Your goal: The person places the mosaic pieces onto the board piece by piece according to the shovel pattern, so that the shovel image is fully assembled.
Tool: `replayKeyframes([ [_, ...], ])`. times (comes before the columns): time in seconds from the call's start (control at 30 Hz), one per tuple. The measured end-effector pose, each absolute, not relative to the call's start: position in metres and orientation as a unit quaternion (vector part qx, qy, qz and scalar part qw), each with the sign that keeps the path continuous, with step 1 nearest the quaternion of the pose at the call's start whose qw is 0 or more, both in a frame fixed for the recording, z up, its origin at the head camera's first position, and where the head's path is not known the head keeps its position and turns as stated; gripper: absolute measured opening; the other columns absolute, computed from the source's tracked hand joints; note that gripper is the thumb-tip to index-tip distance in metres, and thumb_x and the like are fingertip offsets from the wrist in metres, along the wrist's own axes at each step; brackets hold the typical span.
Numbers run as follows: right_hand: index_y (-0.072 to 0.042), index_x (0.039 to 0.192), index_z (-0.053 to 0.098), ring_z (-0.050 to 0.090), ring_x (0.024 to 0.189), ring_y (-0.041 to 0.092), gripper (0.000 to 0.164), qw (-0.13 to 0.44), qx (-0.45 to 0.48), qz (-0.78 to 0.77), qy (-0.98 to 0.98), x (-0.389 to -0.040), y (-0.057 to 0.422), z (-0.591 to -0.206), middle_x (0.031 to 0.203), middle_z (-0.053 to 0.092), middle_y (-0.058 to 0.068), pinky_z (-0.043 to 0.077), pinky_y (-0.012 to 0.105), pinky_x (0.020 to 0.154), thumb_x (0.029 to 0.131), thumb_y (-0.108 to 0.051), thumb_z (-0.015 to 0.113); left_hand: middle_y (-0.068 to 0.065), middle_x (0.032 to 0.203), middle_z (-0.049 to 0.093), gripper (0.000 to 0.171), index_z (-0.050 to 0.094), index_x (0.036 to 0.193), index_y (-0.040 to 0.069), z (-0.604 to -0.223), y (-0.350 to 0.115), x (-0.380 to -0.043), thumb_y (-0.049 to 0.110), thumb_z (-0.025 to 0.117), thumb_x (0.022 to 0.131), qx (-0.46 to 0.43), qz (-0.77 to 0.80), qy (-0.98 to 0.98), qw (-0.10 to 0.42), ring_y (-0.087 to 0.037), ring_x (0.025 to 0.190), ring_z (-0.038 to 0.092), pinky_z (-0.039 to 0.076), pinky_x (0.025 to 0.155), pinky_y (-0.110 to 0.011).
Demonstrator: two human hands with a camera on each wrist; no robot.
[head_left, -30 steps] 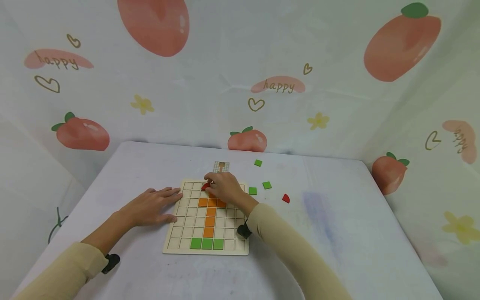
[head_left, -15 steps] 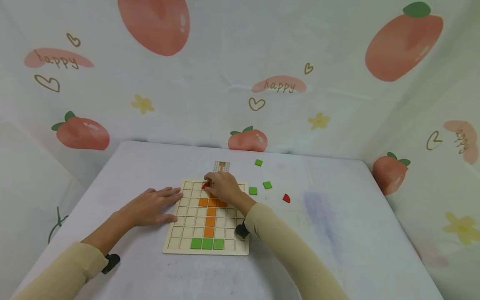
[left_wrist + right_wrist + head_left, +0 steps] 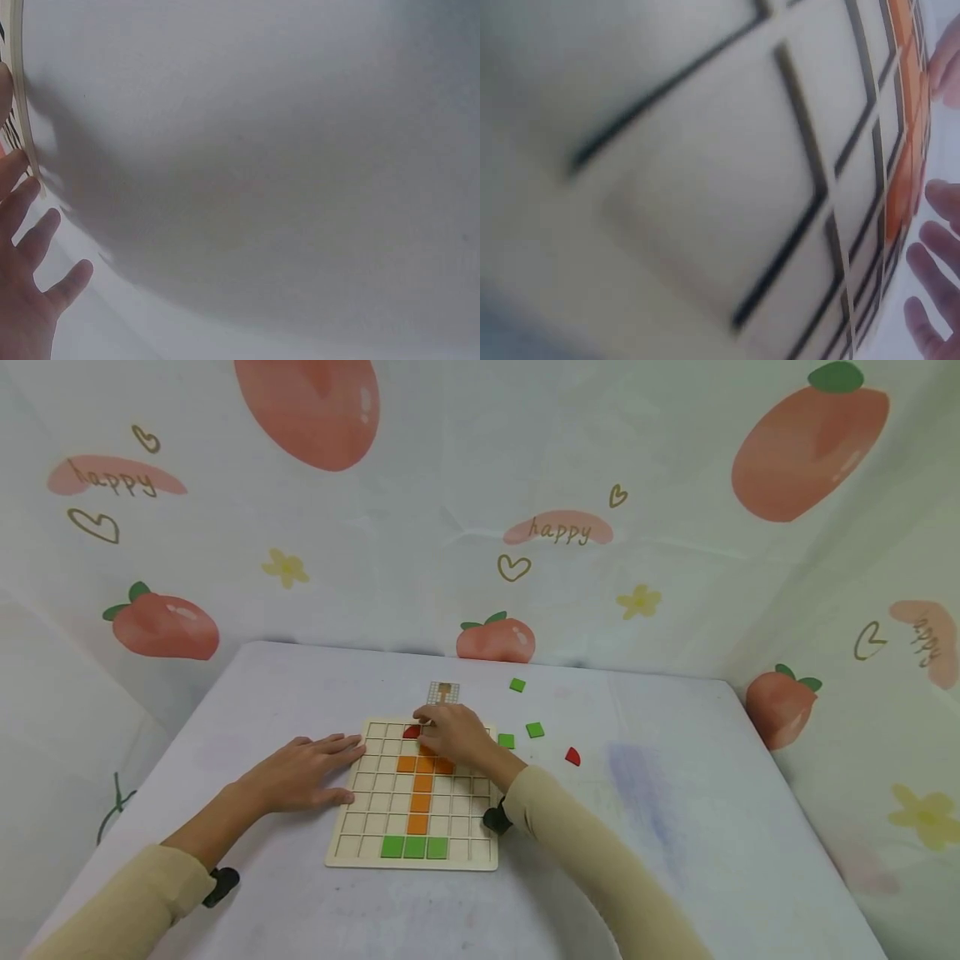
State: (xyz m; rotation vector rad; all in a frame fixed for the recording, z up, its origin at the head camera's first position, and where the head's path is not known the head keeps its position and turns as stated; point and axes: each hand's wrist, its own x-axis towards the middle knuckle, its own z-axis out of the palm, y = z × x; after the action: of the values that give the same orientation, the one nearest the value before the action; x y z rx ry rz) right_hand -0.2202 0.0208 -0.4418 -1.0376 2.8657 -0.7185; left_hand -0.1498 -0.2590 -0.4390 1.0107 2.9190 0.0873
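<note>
A pale wooden grid board (image 3: 369, 814) lies on the table. My left hand (image 3: 306, 773) rests along its left edge with fingers spread; in the left wrist view, fingertips (image 3: 30, 187) lie at the board's rim. A red quarter-round piece (image 3: 411, 732) sits in the top row. Just right of it, my right hand (image 3: 454, 737) is over the upper board, fingers loosely bent and apart from the red piece. Orange square tiles (image 3: 419, 803) form a column with a crossbar, partly covered by that hand. Green square tiles (image 3: 415, 847) line the bottom row.
A small pattern card (image 3: 443, 692) lies beyond the board's top edge. Loose green tiles (image 3: 534, 729) and another red quarter-round piece (image 3: 573, 757) are scattered to the right. A printed cloth backdrop (image 3: 390, 568) stands behind the table.
My right hand has drawn slightly right, off the red quarter-round piece, which stays in the top row and shows more fully. My left hand has stayed in place.
</note>
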Motion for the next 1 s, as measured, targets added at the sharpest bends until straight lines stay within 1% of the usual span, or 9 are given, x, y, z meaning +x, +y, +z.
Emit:
replayKeyframes([
  [0.07,-0.009,0.123,0.068,0.068,0.097,0.014,0.029,0.008,-0.332,-0.23,0.915,-0.22,0.028,-0.438,0.113,0.073,0.002,0.053,0.028,0.085,0.094,-0.016,0.067,-0.012,0.146,0.052,0.076,0.054,0.144,0.01,-0.439,-0.259,-0.15,0.061,0.063,0.088,0.325,0.027,0.945,0.026,-0.036,0.132,0.05,0.046,0.094,-0.057],
  [0.23,-0.01,0.123,0.068,0.068,0.097,0.014,0.031,0.012,-0.326,-0.215,0.921,-0.218,0.049,-0.433,0.112,0.073,0.001,0.051,0.034,0.091,0.093,-0.019,0.07,-0.012,0.146,0.052,0.075,0.054,0.144,0.01,-0.437,-0.258,-0.15,0.059,0.065,0.088,0.323,0.028,0.946,0.027,-0.036,0.133,0.05,0.046,0.095,-0.057],
  [0.33,-0.009,0.123,0.068,0.067,0.097,0.015,0.032,0.013,-0.328,-0.212,0.921,-0.216,0.065,-0.431,0.112,0.073,0.002,0.049,0.037,0.094,0.092,-0.018,0.071,-0.013,0.147,0.052,0.074,0.054,0.144,0.01,-0.437,-0.258,-0.15,0.058,0.064,0.089,0.323,0.028,0.945,0.029,-0.036,0.133,0.05,0.046,0.095,-0.057],
  [0.6,-0.007,0.123,0.067,0.067,0.097,0.019,0.037,-0.004,-0.333,-0.217,0.918,-0.212,0.123,-0.425,0.112,0.073,0.004,0.05,0.041,0.09,0.089,-0.017,0.076,-0.013,0.146,0.052,0.074,0.055,0.143,0.009,-0.434,-0.257,-0.15,0.058,0.065,0.089,0.326,0.025,0.945,0.031,-0.037,0.132,0.05,0.046,0.094,-0.057],
  [0.77,-0.004,0.123,0.068,0.067,0.097,0.023,0.039,-0.01,-0.312,-0.225,0.923,-0.211,0.16,-0.424,0.11,0.073,0.008,0.051,0.044,0.088,0.087,-0.014,0.078,-0.013,0.146,0.053,0.074,0.055,0.143,0.009,-0.435,-0.257,-0.15,0.058,0.064,0.089,0.328,0.023,0.944,0.03,-0.037,0.132,0.05,0.046,0.094,-0.057],
  [1.0,-0.005,0.124,0.068,0.066,0.098,0.022,0.039,0.011,-0.255,-0.229,0.939,-0.203,0.209,-0.428,0.111,0.073,0.006,0.051,0.046,0.09,0.087,-0.014,0.077,-0.013,0.146,0.053,0.074,0.055,0.143,0.009,-0.436,-0.257,-0.15,0.059,0.065,0.088,0.325,0.026,0.945,0.03,-0.037,0.132,0.05,0.046,0.094,-0.058],
])
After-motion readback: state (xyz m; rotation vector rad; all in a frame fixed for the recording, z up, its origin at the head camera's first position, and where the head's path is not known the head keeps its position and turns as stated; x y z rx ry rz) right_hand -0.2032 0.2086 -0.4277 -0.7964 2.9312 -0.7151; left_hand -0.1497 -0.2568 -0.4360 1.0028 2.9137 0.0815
